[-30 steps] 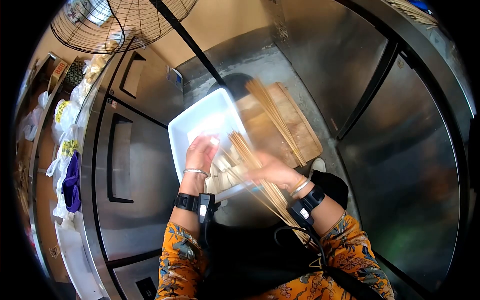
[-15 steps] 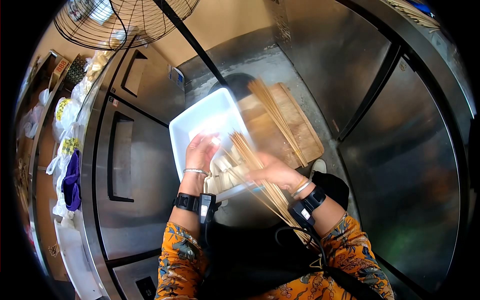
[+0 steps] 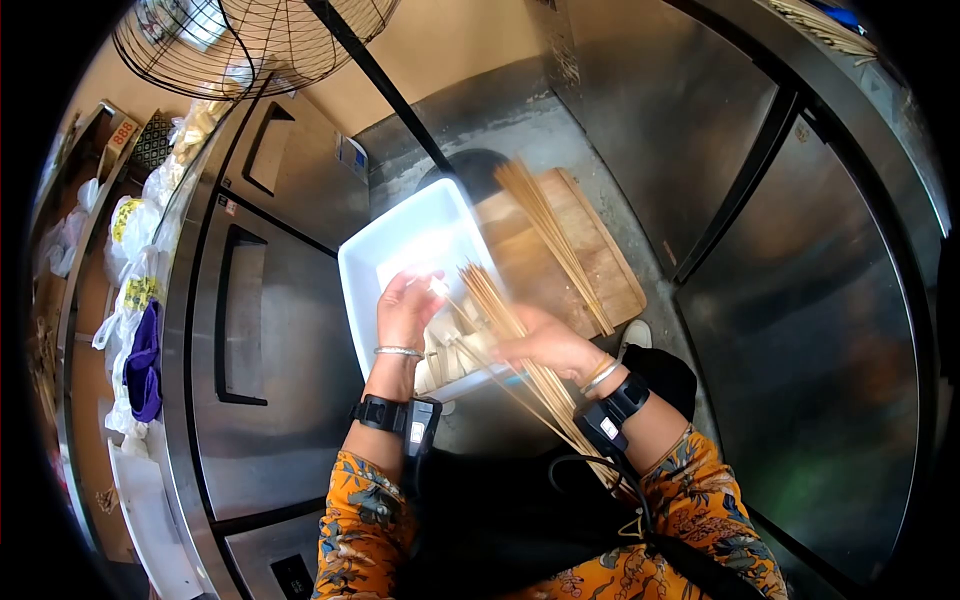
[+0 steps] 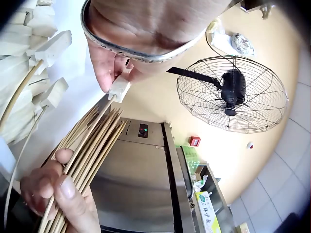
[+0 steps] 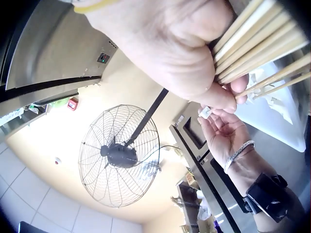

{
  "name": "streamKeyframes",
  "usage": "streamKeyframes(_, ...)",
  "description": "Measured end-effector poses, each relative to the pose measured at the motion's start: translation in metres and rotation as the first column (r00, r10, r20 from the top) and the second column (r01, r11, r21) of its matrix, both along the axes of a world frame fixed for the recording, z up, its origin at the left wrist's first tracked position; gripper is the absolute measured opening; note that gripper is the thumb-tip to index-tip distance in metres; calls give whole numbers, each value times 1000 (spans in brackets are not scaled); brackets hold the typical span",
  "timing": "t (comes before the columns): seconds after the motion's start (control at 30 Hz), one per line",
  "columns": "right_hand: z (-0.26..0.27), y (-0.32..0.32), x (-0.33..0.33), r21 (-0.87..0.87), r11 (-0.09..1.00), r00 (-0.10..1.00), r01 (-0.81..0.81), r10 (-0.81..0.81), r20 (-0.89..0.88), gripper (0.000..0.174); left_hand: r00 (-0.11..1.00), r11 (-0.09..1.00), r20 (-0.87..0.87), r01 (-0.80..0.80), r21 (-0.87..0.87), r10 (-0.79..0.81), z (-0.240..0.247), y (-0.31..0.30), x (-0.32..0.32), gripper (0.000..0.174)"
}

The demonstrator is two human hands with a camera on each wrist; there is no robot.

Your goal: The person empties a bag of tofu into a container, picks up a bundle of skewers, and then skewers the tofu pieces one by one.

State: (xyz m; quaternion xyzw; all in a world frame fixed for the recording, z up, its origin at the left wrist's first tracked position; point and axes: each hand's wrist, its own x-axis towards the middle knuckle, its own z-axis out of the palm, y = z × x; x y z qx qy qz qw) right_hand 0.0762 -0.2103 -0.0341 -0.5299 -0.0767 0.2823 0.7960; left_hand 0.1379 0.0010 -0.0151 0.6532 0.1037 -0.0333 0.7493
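Note:
My left hand (image 3: pixel 405 312) pinches a small white block (image 4: pixel 119 87) over the white tub (image 3: pixel 362 290). In the left wrist view the tip of one stick meets that block. My right hand (image 3: pixel 548 345) grips a bundle of thin wooden sticks (image 3: pixel 540 375), with one stick held apart between thumb and fingers. Inside the tub, at its near end, lie several white pieces (image 3: pixel 440 365), some with sticks in them. The right wrist view shows the left hand (image 5: pixel 228 138) beyond the bundle, holding the block at its fingertips.
A wooden board (image 3: pixel 600 255) with another bundle of sticks (image 3: pixel 550 235) on it lies right of the tub. Steel cabinets (image 3: pixel 800 300) stand on both sides. A wire fan (image 3: pixel 250 45) is at the top left, and bags (image 3: pixel 130 235) line the left counter.
My left hand has shifted slightly to the right with the white block, closer to the stick tips. The right hand and its bundle have stayed nearly in place.

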Motion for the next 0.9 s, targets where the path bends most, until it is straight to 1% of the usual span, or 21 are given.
streamKeyframes(0.17, -3, 0, -1, 5, 1000, 1000, 2, -2, 18, 32, 1000, 999, 1, 15, 43, -15, -2, -4, -5, 18)
streamKeyframes(0.27, -2, 0, -1, 21, 1000, 1000, 17, -17, 2, 34, 1000, 998, -1, 15, 64, -15, -6, -6, -7, 20)
streamKeyframes(0.37, 1, -1, -1, -17, 1000, 1000, 14, -14, -6, 36, 1000, 998, -8, 30, 57, -29, -3, -11, -11, 26)
streamKeyframes(0.57, -6, 0, -1, -10, 999, 999, 47, -47, 2, 33, 998, 995, 5, 55, 89, -56, -6, -20, -20, 24)
streamKeyframes(0.77, -11, -2, 0, 5, 999, 998, 49, -49, 26, 30, 999, 994, -9, 50, 100, -50, -8, -22, -23, 27)
streamKeyframes(0.87, -31, -3, 5, -22, 990, 984, 142, -138, 115, 32, 999, 988, 27, 27, 150, -31, 0, -19, -32, 27)
streamKeyframes(0.9, -30, -4, 6, -49, 986, 984, 157, -152, 90, 33, 1000, 952, -1, -10, 306, 11, -3, -10, -34, 21)
